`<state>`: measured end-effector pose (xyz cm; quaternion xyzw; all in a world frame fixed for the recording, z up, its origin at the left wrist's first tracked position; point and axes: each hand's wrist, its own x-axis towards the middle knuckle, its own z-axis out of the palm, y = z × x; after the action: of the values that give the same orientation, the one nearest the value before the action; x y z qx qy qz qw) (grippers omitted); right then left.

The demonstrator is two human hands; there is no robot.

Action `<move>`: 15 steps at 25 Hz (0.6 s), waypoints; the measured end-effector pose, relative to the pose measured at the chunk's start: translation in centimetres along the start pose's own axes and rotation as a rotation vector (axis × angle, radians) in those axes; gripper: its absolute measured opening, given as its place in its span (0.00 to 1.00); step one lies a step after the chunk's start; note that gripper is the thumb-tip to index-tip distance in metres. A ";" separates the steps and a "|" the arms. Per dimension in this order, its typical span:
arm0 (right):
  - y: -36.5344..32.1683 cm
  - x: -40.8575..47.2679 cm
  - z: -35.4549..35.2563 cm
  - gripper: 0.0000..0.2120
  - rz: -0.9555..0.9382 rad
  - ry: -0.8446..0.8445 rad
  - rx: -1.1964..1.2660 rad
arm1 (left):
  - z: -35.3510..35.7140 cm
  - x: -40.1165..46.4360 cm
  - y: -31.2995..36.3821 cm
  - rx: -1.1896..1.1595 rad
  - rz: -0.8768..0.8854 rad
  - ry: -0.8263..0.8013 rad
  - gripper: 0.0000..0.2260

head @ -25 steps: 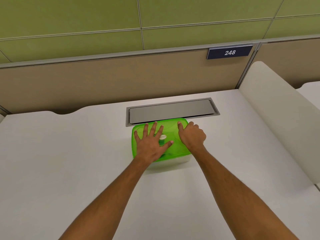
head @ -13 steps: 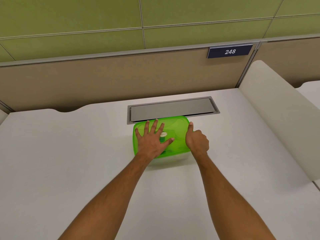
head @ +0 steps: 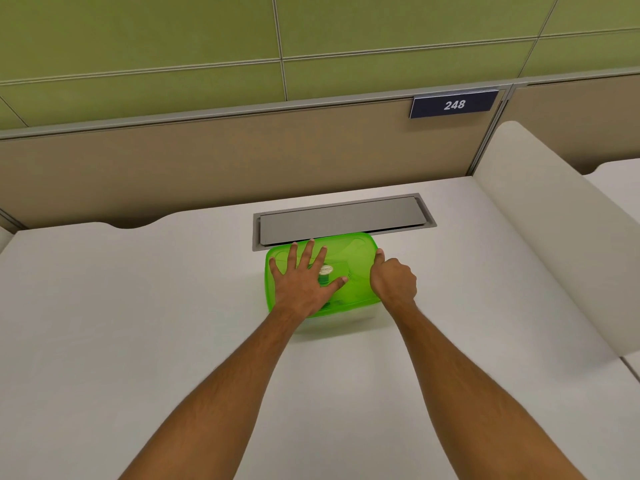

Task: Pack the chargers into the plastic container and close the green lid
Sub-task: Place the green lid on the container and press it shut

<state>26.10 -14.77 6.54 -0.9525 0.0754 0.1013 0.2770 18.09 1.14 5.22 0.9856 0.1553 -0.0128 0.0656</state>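
The translucent green lid (head: 356,258) lies flat on top of the clear plastic container (head: 349,322), which stands on the white desk just in front of the cable hatch. My left hand (head: 304,282) rests palm down on the lid with its fingers spread. My right hand (head: 393,278) is curled at the lid's right edge, thumb laid along the rim and fingers wrapped down the side. Dark shapes show faintly through the lid; the chargers themselves cannot be made out.
A grey metal cable hatch (head: 341,221) is set into the white desk (head: 138,323) right behind the container. A beige partition with a "248" sign (head: 453,105) closes the back. A white curved divider (head: 554,230) bounds the right side.
My right hand has slid off the top of the lid to its right edge and now grips the rim. The left hand stays flat on the lid.
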 end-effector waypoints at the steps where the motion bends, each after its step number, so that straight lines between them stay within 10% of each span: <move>1: 0.1 -0.2 -0.1 0.35 0.019 -0.017 -0.015 | 0.0 -0.1 0.0 0.000 -0.002 0.004 0.40; 15: 1.4 -1.5 0.5 0.30 0.041 0.077 0.141 | -0.1 -0.2 0.3 -0.003 -0.003 -0.010 0.43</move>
<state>24.27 -15.53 5.79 -0.9322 0.1125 0.0645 0.3380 18.01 0.84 5.41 0.9852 0.1565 -0.0176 0.0680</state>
